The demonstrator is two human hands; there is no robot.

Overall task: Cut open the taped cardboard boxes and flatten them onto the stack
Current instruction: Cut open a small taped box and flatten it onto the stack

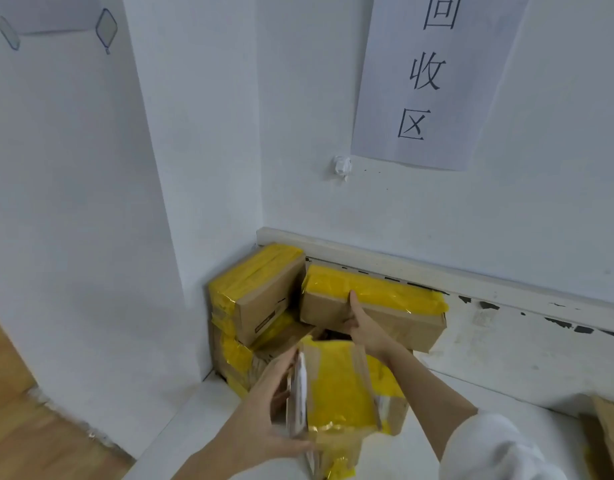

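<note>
Several cardboard boxes sealed with yellow tape are piled in a white wall corner. My right hand [359,323] grips the near edge of a long taped box [395,306] lying on top of the pile at the right. My left hand [274,407] holds a flattened, yellow-taped box [336,386] upright by its left edge, close to me. Another taped box [257,289] leans tilted at the left of the pile, with more boxes [234,355] under it.
White walls close in the corner at the left and back, with a baseboard [437,268] behind the pile. A paper sign [433,77] hangs on the back wall. Flat cardboard [610,431] lies at the right edge. Wooden floor [18,410] shows at the lower left.
</note>
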